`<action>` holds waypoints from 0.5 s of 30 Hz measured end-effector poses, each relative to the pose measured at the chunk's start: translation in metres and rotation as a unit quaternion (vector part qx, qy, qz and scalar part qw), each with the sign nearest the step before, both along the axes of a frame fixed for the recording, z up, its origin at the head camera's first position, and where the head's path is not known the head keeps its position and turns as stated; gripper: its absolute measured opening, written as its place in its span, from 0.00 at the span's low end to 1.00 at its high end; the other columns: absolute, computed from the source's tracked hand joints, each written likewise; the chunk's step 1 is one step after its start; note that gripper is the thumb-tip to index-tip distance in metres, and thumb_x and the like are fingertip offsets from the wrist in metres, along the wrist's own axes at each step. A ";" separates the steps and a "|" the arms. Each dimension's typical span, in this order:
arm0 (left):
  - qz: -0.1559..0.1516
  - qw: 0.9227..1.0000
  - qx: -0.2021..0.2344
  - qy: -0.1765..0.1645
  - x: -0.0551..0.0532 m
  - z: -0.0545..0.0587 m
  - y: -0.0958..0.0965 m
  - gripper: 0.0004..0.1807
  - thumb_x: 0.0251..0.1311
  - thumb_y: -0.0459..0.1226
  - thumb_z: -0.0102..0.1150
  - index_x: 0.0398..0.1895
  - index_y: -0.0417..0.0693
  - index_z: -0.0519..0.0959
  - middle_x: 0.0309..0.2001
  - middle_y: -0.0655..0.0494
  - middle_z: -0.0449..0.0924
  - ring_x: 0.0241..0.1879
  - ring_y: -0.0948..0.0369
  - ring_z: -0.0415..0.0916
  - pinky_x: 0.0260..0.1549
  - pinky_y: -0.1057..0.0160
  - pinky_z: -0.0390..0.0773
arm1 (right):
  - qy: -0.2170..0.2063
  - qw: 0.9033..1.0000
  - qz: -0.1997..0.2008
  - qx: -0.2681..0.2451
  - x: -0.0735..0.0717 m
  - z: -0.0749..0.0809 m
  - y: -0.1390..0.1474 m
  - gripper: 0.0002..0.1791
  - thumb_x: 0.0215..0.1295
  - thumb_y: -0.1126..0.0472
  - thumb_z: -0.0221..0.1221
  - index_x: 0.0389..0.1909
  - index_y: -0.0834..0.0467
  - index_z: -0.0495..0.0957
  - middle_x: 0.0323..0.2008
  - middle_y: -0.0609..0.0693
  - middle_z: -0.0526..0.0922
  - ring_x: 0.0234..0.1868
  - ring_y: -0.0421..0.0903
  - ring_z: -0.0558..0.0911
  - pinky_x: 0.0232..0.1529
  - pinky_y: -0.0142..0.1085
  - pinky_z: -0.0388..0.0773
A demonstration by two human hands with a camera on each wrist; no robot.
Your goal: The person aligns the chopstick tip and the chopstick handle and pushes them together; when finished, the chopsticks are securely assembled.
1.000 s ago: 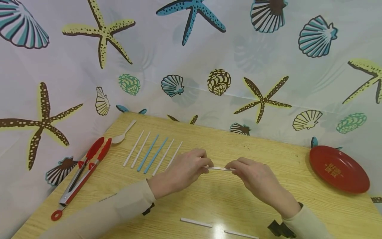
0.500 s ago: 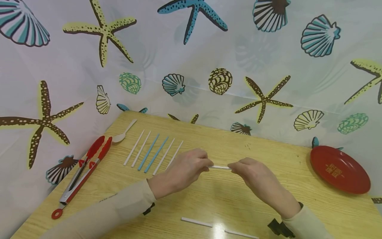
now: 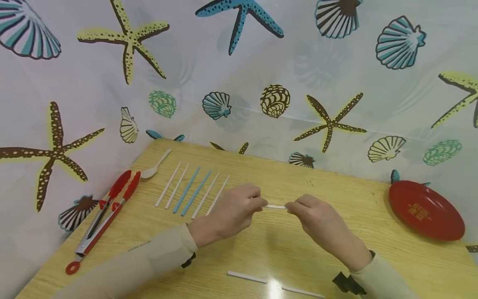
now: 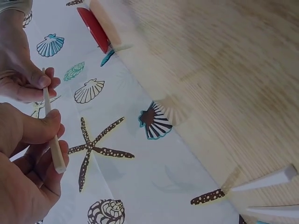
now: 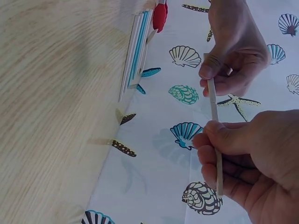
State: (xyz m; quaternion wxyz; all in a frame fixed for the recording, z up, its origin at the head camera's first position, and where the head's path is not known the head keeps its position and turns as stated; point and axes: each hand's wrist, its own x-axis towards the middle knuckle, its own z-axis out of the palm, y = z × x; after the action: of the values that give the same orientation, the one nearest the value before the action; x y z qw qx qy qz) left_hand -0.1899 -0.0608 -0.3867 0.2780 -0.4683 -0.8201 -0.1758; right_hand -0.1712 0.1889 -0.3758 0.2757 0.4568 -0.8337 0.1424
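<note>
A thin white stick (image 3: 275,207) with squared ends spans the gap between both hands, held above the wooden table. My left hand (image 3: 233,209) pinches its left part between thumb and fingers. The other part is pinched by my right hand (image 3: 321,220), whose thumb (image 5: 226,137) presses along it. In the right wrist view the stick (image 5: 213,100) shows a faint seam midway between the hands. Two more white pieces lie close to the table's front, a left piece (image 3: 246,277) and a right piece (image 3: 302,292).
Several white and blue sticks (image 3: 190,193) lie side by side left of the hands. Red-tipped tongs (image 3: 106,216) and a white spoon (image 3: 151,171) lie farther left. A red oval plate (image 3: 425,211) sits at the right. Patterned cloth (image 3: 239,74) hangs behind the table.
The right hand has drawn slightly away from the left, baring more stick between them. A small step midway along the stick shows one second ago; now it looks nearly straight.
</note>
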 end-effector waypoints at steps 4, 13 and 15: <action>-0.012 1.000 0.013 0.009 0.001 -0.002 0.000 0.09 0.52 0.22 0.69 0.33 0.42 0.86 0.26 0.56 0.70 0.26 0.63 0.68 0.27 0.71 0.73 | 0.012 1.000 0.003 0.003 0.000 -0.001 -0.003 0.12 0.50 0.76 0.70 0.36 0.63 0.83 0.29 0.50 0.79 0.28 0.43 0.79 0.27 0.30 0.79; -0.044 0.998 0.027 0.028 -0.002 -0.007 0.006 0.09 0.52 0.20 0.67 0.32 0.40 0.85 0.26 0.55 0.69 0.25 0.63 0.65 0.26 0.71 0.71 | 0.045 0.999 -0.008 0.014 0.003 -0.004 -0.003 0.11 0.50 0.77 0.68 0.33 0.64 0.82 0.25 0.51 0.83 0.22 0.42 0.76 0.21 0.29 0.75; -0.044 0.998 0.031 0.026 -0.002 -0.008 0.007 0.09 0.52 0.19 0.66 0.31 0.40 0.84 0.26 0.55 0.69 0.25 0.63 0.65 0.26 0.71 0.72 | 0.045 0.999 -0.012 0.014 0.003 -0.004 -0.003 0.11 0.50 0.78 0.69 0.33 0.63 0.82 0.25 0.51 0.83 0.22 0.42 0.75 0.21 0.29 0.74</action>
State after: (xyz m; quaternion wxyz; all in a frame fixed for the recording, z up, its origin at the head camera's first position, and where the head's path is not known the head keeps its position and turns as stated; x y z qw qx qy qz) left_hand -0.1923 -0.0536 -0.3948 0.3058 -0.4996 -0.7853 -0.2005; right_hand -0.1682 0.1862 -0.3795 0.3081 0.4566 -0.8277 0.1073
